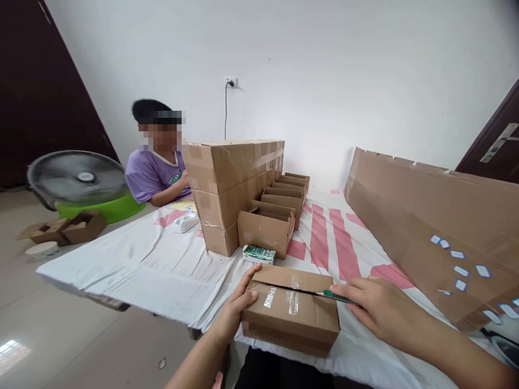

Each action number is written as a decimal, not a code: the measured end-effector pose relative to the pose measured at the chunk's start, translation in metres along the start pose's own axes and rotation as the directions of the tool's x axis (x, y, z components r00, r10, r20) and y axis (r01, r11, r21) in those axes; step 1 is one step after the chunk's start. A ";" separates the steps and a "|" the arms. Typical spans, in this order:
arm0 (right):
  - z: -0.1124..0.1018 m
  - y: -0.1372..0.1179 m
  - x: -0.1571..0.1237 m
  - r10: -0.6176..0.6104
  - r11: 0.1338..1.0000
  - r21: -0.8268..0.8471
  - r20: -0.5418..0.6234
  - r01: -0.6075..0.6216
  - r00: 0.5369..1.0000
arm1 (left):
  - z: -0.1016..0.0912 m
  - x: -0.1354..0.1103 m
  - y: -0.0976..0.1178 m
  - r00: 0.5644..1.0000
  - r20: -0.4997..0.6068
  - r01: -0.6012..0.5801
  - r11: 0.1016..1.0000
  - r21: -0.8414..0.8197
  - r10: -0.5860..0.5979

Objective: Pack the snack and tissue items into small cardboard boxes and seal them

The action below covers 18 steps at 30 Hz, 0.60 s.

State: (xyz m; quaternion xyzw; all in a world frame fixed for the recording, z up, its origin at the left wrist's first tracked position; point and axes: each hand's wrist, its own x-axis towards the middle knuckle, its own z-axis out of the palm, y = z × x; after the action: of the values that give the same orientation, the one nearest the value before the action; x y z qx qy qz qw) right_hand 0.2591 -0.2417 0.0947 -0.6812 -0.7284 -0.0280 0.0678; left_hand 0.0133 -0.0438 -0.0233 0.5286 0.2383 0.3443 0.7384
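The box (pixel 290 321) lies at the near edge of the table (pixel 138 270); it is of brown cardboard, oblong, with flat sides and a dark, narrow seam along its top. Two strips of shiny, wrinkled tape (pixel 292 302) are on the top, one of them crossing the seam. The left hand (pixel 238 303) grasps the left end of the box, with the thumb on the top and the fingers at the far left corner. The right hand (pixel 370 302) is closed around a green knife (pixel 338 296), whose thin tip is at the right part of the seam. Just beyond the box there is a small green and white pack (pixel 258 254), and behind it a row of open boxes (pixel 263 233) goes toward the far edge, beside a tall, square-edged stack (pixel 221 216) of taped boxes. Between this row and the upright cardboard board (pixel 409 216) along the right edge runs a strip of creased white cloth with pink patches. On the left, smoother cloth stretches to the near left corner. A co-worker (pixel 156 175) in purple sits at the left edge, near a round fan (pixel 85 177).
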 end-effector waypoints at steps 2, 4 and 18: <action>0.006 0.018 -0.016 0.073 0.990 0.127 -0.057 -0.065 0.996 | 0.001 0.000 0.000 1.000 -0.008 -0.003 1.000 -0.007 0.002; 0.026 0.040 -0.032 0.185 0.967 0.201 -0.131 -0.156 0.974 | 0.001 0.001 -0.001 1.000 -0.015 -0.008 1.000 -0.008 0.008; 0.117 0.085 -0.036 0.343 0.933 0.166 -0.144 -0.319 0.928 | -0.002 0.002 -0.001 1.000 0.020 0.002 1.000 -0.005 -0.002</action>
State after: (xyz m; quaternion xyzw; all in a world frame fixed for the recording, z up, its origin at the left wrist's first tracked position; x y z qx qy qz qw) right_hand 0.3389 -0.2557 -0.0302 -0.7832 -0.5945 -0.0232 0.1810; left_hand 0.0134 -0.0413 -0.0254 0.5300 0.2306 0.3390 0.7423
